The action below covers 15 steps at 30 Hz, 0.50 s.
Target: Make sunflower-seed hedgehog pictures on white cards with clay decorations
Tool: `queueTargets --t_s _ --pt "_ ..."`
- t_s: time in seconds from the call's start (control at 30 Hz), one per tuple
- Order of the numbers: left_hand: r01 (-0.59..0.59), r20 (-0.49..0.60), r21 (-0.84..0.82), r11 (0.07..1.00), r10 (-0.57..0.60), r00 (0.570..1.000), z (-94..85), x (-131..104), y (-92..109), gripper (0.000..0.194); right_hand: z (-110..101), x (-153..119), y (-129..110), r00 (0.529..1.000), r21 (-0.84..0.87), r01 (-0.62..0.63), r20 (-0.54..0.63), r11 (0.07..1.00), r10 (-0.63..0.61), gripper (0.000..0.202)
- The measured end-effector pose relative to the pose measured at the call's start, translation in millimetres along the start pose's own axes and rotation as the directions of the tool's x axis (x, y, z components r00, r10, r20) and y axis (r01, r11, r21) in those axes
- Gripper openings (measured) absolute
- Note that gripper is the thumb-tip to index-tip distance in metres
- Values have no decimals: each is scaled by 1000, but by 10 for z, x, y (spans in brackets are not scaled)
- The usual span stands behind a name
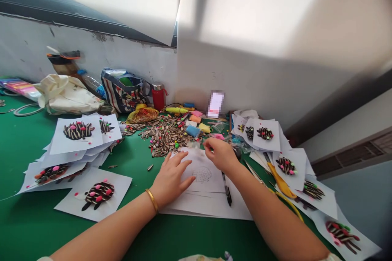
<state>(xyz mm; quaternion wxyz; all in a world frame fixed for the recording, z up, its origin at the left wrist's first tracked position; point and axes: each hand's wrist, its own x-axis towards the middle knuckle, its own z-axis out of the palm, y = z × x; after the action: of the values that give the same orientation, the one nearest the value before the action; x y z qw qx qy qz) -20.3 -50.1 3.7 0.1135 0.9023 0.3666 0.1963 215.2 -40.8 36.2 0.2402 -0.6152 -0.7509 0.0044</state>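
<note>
My left hand (pixel 170 180) lies with its fingers spread over the left side of a white sheet (pixel 214 185), which bears a line drawing of a small spiny animal. At the sheet's top edge, my right hand (pixel 221 155) has thumb and fingers pinched together; whatever they hold, if anything, is too small to make out. A black pen (pixel 227 191) rests on the paper below my right wrist. Beyond my hands spreads a heap of striped sunflower seeds (pixel 163 136). Blue clay (pixel 192 131) and other coloured lumps sit at its right side.
Stacks of seed-decorated animal pictures stand on the left (pixel 76 147) and right (pixel 266 142). Yellow-handled scissors (pixel 280 181) lie beside my right forearm. Along the wall are a striped bag (pixel 122 89), a red bottle (pixel 158 98) and a propped phone (pixel 215 104).
</note>
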Motion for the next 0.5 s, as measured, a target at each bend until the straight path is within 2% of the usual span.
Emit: queueTargets --t_s 0.07,0.17,0.3,0.4,0.5 --pt "29 -44 -23 999 -30 999 -26 13 -13 38 -2 -115 -68 998 12 -57 29 998 57 12" --pt "49 -23 -54 997 -50 998 -21 33 -63 31 70 -233 -152 995 -14 -69 73 998 70 11" --pt "42 29 -80 996 -40 999 15 44 -105 29 241 -241 -208 985 -83 -24 168 996 38 30" --pt "3 56 -95 995 3 998 20 29 -89 29 322 -179 -209 976 -146 -55 199 988 84 16" --pt "-59 66 -96 994 66 996 16 6 -60 28 288 -144 -199 974 -162 -90 189 983 121 12"
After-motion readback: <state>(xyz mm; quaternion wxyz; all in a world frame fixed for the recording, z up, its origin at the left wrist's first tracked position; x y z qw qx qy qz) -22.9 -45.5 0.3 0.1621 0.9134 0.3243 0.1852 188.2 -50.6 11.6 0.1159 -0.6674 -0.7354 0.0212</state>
